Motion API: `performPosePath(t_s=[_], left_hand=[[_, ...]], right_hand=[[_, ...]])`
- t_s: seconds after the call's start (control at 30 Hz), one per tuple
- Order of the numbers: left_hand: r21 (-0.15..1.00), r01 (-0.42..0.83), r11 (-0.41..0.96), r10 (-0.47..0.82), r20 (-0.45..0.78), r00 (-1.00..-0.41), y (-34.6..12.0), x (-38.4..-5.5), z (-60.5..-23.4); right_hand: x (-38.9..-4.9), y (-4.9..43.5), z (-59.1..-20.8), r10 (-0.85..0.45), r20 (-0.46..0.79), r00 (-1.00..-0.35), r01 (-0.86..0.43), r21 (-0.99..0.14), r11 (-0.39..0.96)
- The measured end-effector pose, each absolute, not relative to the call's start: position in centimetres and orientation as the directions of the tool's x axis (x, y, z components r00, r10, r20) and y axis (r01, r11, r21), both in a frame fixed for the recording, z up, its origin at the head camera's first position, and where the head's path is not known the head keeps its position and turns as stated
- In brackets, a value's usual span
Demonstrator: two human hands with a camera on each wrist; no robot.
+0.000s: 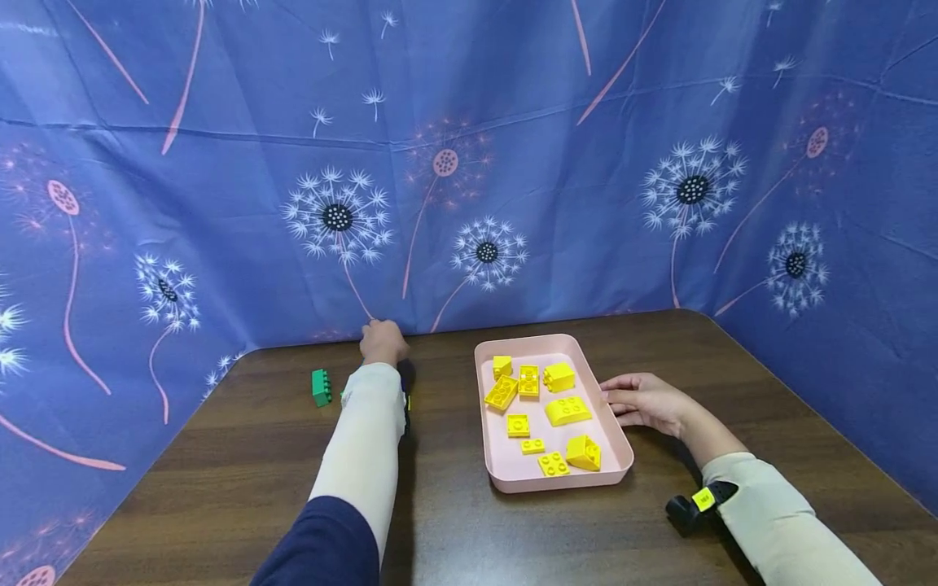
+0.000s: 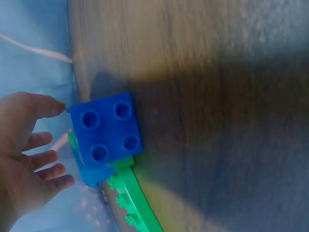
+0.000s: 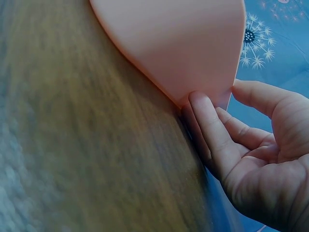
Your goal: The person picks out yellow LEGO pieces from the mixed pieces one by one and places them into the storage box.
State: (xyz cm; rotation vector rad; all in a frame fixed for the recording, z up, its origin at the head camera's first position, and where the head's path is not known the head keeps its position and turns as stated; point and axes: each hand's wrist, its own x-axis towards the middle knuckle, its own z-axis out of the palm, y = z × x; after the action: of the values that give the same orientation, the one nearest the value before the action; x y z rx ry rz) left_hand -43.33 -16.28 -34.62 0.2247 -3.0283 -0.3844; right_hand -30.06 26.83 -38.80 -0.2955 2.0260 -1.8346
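My left hand (image 1: 383, 342) reaches to the far edge of the table. In the left wrist view, its thumb tip is right at the corner of a blue square-topped brick (image 2: 106, 126), while the other fingers hang loosely beside it. More blue and a long green brick (image 2: 137, 198) show under and beside that brick. My right hand (image 1: 648, 403) touches the outer right wall of the pink tray (image 1: 612, 431). The right wrist view has its fingers (image 3: 205, 118) against the wall and its thumb at the rim. Several yellow bricks (image 1: 567, 411) lie spread inside the tray.
A green brick (image 1: 321, 387) stands on the wooden table (image 1: 220, 480) left of my left forearm, with another bit of green partly hidden by the sleeve. A blue dandelion-print curtain (image 1: 572, 195) hangs behind the table's far edge and along both sides.
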Motion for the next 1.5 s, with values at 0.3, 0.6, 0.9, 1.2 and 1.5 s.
performPosePath(t_s=[0.3, 0.6, 0.9, 1.2, 1.5], left_hand=[[0.225, -0.118, 0.967, -0.108, -0.059, -0.992, -17.1, -42.6, -35.7], [0.113, 0.004, 0.994, 0.005, -0.007, -1.0, -15.0, -43.6, -35.0], [0.022, 0.049, 0.999, 0.049, -0.002, -0.999, -13.3, -44.0, -34.7], [0.043, 0.137, 0.99, 0.138, -0.031, -0.99, -13.4, -43.7, -35.4], [0.005, 0.172, 0.985, 0.172, -0.068, -0.983, -13.0, -43.0, -34.9]], right_hand=[[-29.9, 26.6, -38.6, -0.391, -0.156, -0.907, 0.115, -0.985, 0.128], [-30.1, 27.0, -38.8, -0.385, -0.15, -0.911, 0.11, -0.986, 0.124], [-30.1, 26.8, -38.7, -0.379, -0.16, -0.912, 0.119, -0.985, 0.128], [-30.0, 26.6, -38.6, -0.371, -0.165, -0.914, 0.121, -0.983, 0.139], [-30.0, 26.5, -38.5, -0.37, -0.169, -0.914, 0.126, -0.983, 0.137]])
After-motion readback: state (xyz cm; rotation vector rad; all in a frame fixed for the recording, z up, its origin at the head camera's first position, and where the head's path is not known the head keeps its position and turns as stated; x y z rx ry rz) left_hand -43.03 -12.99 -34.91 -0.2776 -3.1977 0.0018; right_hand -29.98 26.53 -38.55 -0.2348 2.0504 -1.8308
